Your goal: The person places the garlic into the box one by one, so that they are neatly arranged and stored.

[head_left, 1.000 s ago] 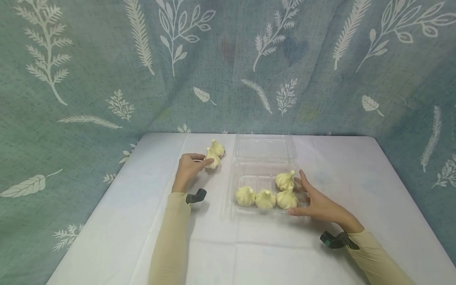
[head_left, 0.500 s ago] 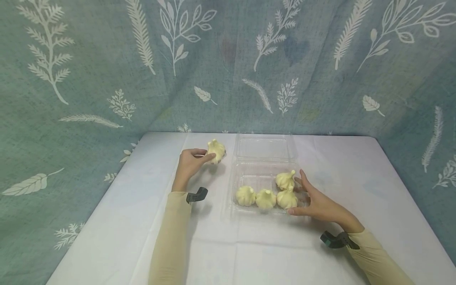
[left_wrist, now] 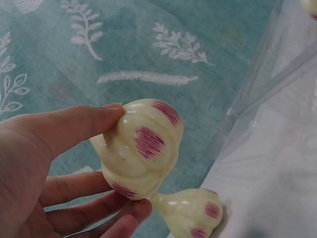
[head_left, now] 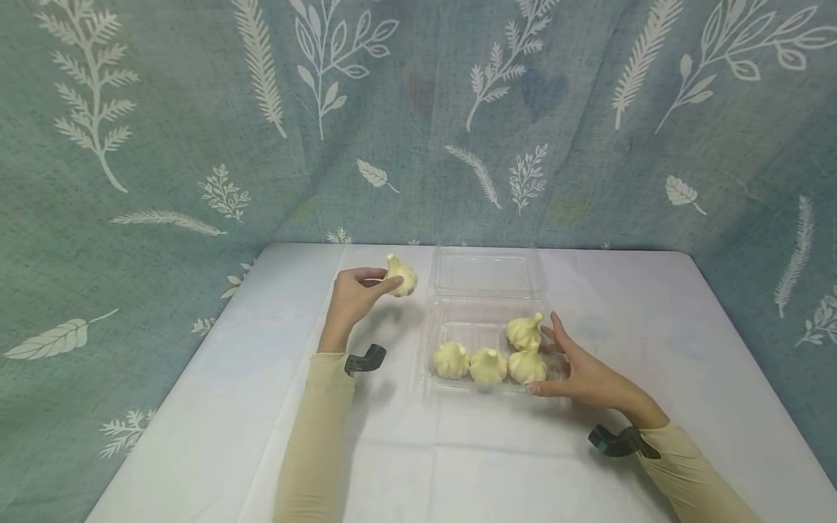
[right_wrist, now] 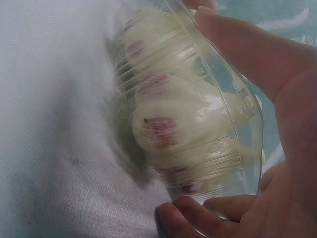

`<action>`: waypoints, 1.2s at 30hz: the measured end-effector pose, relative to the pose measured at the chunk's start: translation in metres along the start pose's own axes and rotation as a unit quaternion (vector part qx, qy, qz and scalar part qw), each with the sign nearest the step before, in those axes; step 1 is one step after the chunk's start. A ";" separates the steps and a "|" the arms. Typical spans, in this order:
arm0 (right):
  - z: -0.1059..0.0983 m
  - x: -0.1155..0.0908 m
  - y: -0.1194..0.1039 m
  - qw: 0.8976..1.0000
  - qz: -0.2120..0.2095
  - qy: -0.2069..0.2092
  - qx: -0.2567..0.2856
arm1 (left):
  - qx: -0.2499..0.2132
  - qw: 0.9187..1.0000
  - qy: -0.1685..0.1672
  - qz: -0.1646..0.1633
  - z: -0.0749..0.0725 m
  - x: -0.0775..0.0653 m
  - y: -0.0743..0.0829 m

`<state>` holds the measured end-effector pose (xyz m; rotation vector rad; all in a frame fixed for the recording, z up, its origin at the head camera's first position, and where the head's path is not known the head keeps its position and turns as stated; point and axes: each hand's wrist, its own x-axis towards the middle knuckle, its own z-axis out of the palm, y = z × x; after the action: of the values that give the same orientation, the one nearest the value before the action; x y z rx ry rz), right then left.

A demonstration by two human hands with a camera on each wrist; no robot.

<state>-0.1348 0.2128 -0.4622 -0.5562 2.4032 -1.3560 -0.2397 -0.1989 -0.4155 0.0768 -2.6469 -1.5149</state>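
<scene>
My left hand (head_left: 356, 296) pinches a garlic bulb (head_left: 402, 279) between thumb and fingers, raised over the back left of the table. Purple patches mark this pale bulb (left_wrist: 143, 148) in the left wrist view. Below it there, a second garlic bulb (left_wrist: 195, 212) shows; in the head view I cannot make it out separately. My right hand (head_left: 591, 374) grips the right end of a clear plastic clamshell container (head_left: 451, 311), thumb on one side and fingers on the other. Several garlic bulbs (head_left: 487, 366) sit inside, three along the front and one behind at the right.
The container's lid (head_left: 487, 272) lies folded back toward the far table edge. A white cloth covers the table (head_left: 392, 465). Behind it hangs a blue-green curtain (head_left: 418, 145) with white leaf prints. A dark wrist camera (head_left: 366, 359) sits on the left wrist.
The left hand has lifted its garlic bulb and moved it slightly back and right, over the other bulb's spot. The right hand and the container have stayed put.
</scene>
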 end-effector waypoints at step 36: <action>0.000 0.002 0.005 1.000 -0.006 0.000 0.000 | -0.074 0.990 -0.035 0.118 0.025 -0.027 0.055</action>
<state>-0.1371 0.2142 -0.4663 -0.5705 2.4046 -1.3598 -0.2154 -0.1466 -0.3820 -0.2951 -2.4768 -1.6516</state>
